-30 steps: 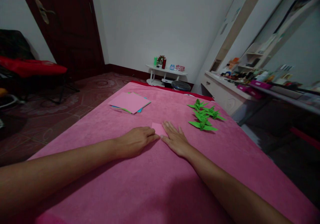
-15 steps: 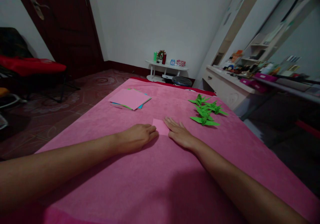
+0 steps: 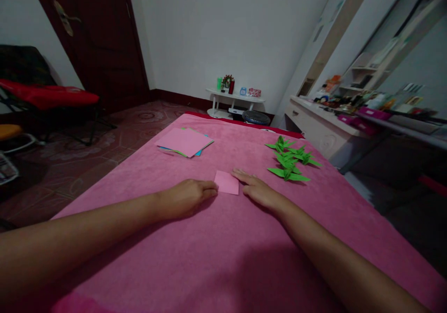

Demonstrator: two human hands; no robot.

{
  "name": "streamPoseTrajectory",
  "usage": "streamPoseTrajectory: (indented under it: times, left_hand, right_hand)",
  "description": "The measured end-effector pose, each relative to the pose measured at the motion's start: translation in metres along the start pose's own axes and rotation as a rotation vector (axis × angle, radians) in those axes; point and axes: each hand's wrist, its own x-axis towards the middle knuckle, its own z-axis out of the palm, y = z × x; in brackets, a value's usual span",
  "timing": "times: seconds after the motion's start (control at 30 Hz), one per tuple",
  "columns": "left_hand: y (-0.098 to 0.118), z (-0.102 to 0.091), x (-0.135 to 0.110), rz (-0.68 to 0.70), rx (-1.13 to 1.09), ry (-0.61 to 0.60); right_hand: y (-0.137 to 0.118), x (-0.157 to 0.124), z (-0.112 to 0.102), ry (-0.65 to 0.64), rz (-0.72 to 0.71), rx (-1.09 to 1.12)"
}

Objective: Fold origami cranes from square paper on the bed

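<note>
A small square of pink origami paper [image 3: 227, 183], seemingly folded, lies flat on the pink cloth between my hands. My left hand [image 3: 190, 196] has its fingers pressed together at the paper's left edge; the thumb is mostly hidden. On the other side, my right hand [image 3: 256, 188] lies low with its fingers stretched out, the fingertips touching the upper right corner. Several green folded paper cranes [image 3: 288, 169] stand to the right of my right hand. Beyond my left hand rests a stack of coloured paper sheets [image 3: 185, 141], a pink one on top.
The pink cloth [image 3: 167, 257] covers the surface under my forearms. Past its far end stands a small white table [image 3: 237, 96] bearing a green cup and a red bottle. A cluttered dresser [image 3: 317, 117] is on the right; a chair with red fabric [image 3: 52, 96] is at left.
My right hand has slid slightly up and right, uncovering more of the small pink paper. My left hand has drawn back a little to the left. The whole view has shifted slightly.
</note>
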Motion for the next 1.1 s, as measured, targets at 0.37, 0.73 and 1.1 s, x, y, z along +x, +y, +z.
streamPoseTrajectory:
  times: [0.37,0.73,1.1]
  left_hand:
    - [0.014,0.004,0.038,-0.109,0.199,-0.031]
    - [-0.031,0.0,0.092,-0.638,-0.94,0.578]
    - [-0.032,0.043,0.1,-0.696,-1.243,0.647]
  right_hand:
    - [0.012,0.048,-0.036,-0.146,0.008,0.402]
    - [0.031,0.035,-0.048,0.318,0.03,1.16]
    - [0.026,0.045,-0.021,0.412,0.004,0.963]
